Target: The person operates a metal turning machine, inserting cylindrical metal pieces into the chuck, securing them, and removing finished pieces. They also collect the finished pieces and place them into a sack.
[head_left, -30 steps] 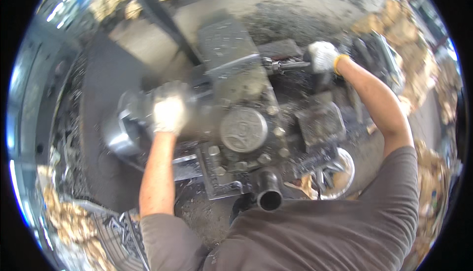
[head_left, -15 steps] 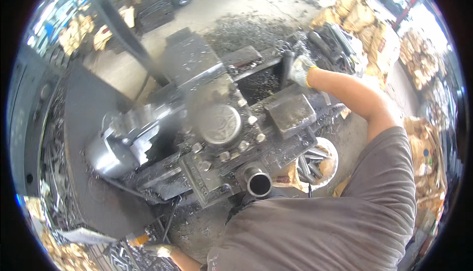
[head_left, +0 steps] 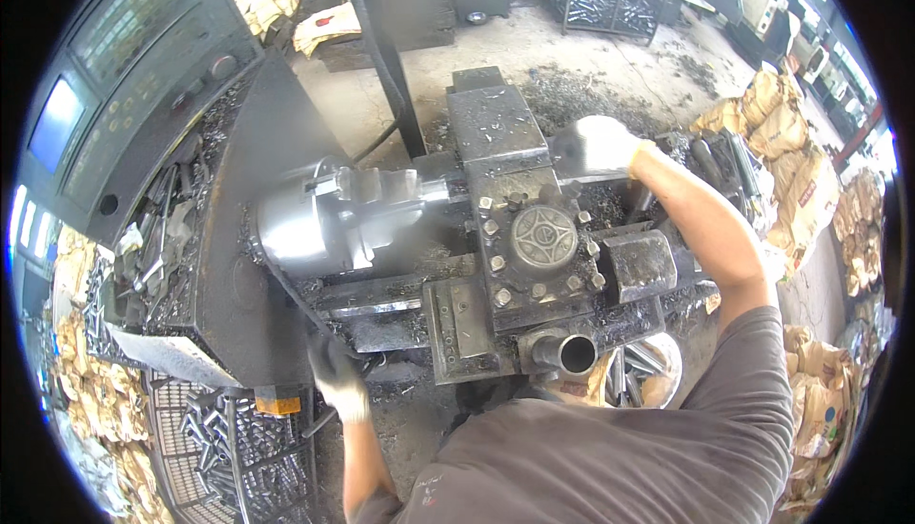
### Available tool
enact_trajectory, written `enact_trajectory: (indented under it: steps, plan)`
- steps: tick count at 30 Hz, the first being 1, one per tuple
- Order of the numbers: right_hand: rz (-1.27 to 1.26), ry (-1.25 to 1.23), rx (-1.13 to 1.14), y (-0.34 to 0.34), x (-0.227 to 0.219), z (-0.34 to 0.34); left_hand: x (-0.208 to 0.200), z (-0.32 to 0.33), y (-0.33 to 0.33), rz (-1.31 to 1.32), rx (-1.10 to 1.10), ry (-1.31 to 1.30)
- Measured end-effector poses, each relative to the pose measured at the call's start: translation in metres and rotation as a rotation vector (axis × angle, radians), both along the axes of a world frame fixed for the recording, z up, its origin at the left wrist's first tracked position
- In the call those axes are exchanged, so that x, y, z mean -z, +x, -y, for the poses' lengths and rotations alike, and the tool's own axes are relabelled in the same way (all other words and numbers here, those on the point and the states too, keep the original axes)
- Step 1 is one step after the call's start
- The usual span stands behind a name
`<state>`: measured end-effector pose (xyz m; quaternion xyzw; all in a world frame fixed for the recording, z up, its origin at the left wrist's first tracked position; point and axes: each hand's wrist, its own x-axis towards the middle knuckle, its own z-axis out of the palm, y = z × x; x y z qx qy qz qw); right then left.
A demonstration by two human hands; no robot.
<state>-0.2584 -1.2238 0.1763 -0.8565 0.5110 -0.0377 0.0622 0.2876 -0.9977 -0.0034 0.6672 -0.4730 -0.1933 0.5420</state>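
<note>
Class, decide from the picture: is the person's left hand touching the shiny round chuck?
Apart. The head view shows the left hand lower in the picture than the chuck, with dark machinery visible between them.

Chuck (head_left: 291, 224) bright, smooth, glossy metal; round cap (head_left: 545, 241) dull grey metal with raised relief, bolts (head_left: 498, 263) around it worn bare metal; upper block (head_left: 500, 124) dark, greasy-looking metal sprinkled with shiny chips; pipe (head_left: 551, 352) smooth dark metal, lighter at the rim. Side panel (head_left: 243, 295) dark, mostly matt; binned pieces (head_left: 253, 453) grey metal with a sheen; floor (head_left: 496, 48) rough, concrete-like. Left glove (head_left: 340, 381) pale cloth, darkly soiled toward the fingers, right glove (head_left: 602, 148) white cloth, texture washed out by glare; shirt (head_left: 610, 448) matt, creased cloth; sacks (head_left: 805, 200) crumpled brown paper by the look.
</note>
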Motion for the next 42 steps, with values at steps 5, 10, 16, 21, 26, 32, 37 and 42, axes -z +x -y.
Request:
enact_trajectory:
  steps: [5,10,16,21,26,32,37,42]
  plan:
    - [-0.144,0.139,-0.151,0.101,0.013,0.065,-0.159,0.159,-0.051,0.929,0.031,-0.475]
    - [-0.110,0.552,-0.198,0.189,0.016,0.083,-0.149,0.183,-0.043,1.033,0.055,-0.352]
    - [0.022,0.956,-0.173,0.176,0.058,0.122,-0.146,0.188,-0.044,1.055,0.033,-0.430]
    - [-0.063,0.632,-0.254,0.214,0.040,0.086,-0.150,0.180,-0.041,1.039,0.077,-0.311]
    - [-0.199,0.298,-0.240,0.130,0.047,0.076,-0.147,0.182,-0.041,1.058,0.061,-0.399]
    - [0.568,-0.169,0.325,0.036,-0.018,-0.023,-0.145,0.177,-0.032,1.038,0.025,-0.425]
    - [0.538,-0.599,0.309,0.097,-0.111,-0.113,-0.153,0.164,-0.034,0.987,0.085,-0.443]
    - [0.484,-0.540,0.253,0.208,-0.102,-0.248,-0.147,0.063,-0.109,-0.040,0.771,-0.526]
